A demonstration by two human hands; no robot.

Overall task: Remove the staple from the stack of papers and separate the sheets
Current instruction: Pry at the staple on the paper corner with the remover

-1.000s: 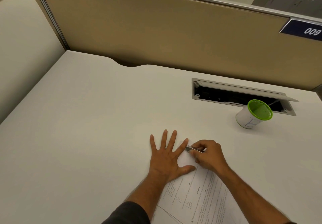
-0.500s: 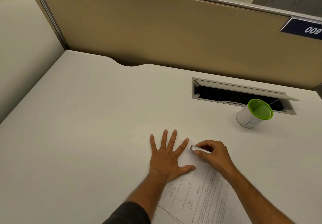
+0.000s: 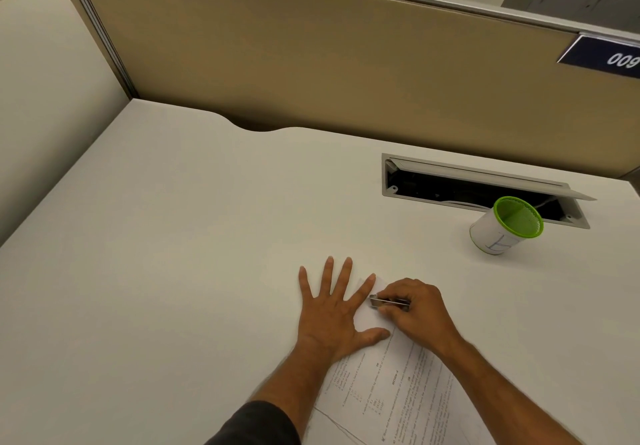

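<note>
Papers (image 3: 391,389) are lying at the desk's (image 3: 173,237) near edge; the left hand (image 3: 332,309) is pressing flat with fingers spread, the right hand (image 3: 415,309) pinching a metal tool (image 3: 388,302) at their far corner.

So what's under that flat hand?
The left hand lies flat on the papers, spread partly onto the desk. It hides that bit of paper; no staple shows.

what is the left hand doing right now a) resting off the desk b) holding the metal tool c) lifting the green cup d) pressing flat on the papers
d: the left hand lies spread flat on the papers, while the right hand holds the metal tool.
</note>
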